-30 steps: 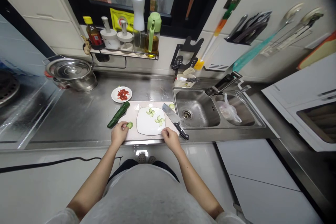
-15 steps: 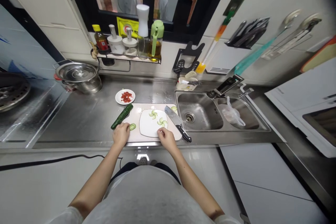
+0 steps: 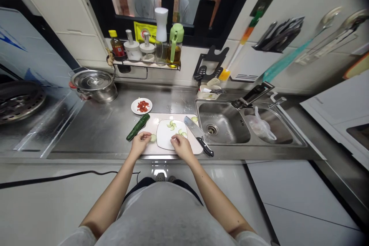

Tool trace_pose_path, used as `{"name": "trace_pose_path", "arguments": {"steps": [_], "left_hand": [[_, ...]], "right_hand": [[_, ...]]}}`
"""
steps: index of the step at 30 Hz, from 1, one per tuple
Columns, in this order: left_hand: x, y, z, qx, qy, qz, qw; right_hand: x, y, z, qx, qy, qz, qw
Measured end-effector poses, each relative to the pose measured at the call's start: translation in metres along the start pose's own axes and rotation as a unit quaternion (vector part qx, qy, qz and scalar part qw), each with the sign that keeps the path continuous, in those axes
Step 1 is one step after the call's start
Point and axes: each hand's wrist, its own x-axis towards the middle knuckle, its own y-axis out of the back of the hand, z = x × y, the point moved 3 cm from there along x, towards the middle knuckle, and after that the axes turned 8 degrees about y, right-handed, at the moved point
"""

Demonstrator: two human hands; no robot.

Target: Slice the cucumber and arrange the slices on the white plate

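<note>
My left hand pinches a pale green cucumber slice at the left of the white square plate. Over the plate's lower right part is my right hand, its fingertips drawn together; whether anything small is between them is hidden. Thin cucumber slices form a pinwheel near the plate's far edge. A second group of slices lies at its right, partly covered by my right hand. The plate rests on a light cutting board. An uncut length of cucumber lies along the board's left side.
A kitchen knife slants across the board's right side beside the double sink. One slice lies at the board's far right corner. Behind are a small plate of chopped red pieces and a lidded steel pot.
My left hand has moved right and lifted a cucumber slice from the board. My right hand has shifted slightly left over the plate. The whole view has moved a little.
</note>
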Motion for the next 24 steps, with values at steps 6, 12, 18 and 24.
{"name": "trace_pose_path", "arguments": {"steps": [6,12,18,24], "left_hand": [[-0.012,-0.019,0.046,-0.061,-0.040,-0.123,0.990],[-0.023,-0.027,0.064,-0.035,-0.071,-0.178,0.981],[-0.026,-0.029,0.062,-0.061,-0.005,-0.081,0.995],[-0.031,-0.044,0.058,-0.155,0.179,-0.156,0.959]], "right_hand": [[0.024,-0.002,-0.022,0.062,0.084,-0.015,0.994],[0.024,-0.002,-0.027,0.120,0.084,-0.034,0.989],[0.022,0.005,-0.020,0.128,0.061,-0.006,0.990],[0.020,0.020,-0.024,0.040,0.157,0.024,0.987]]}}
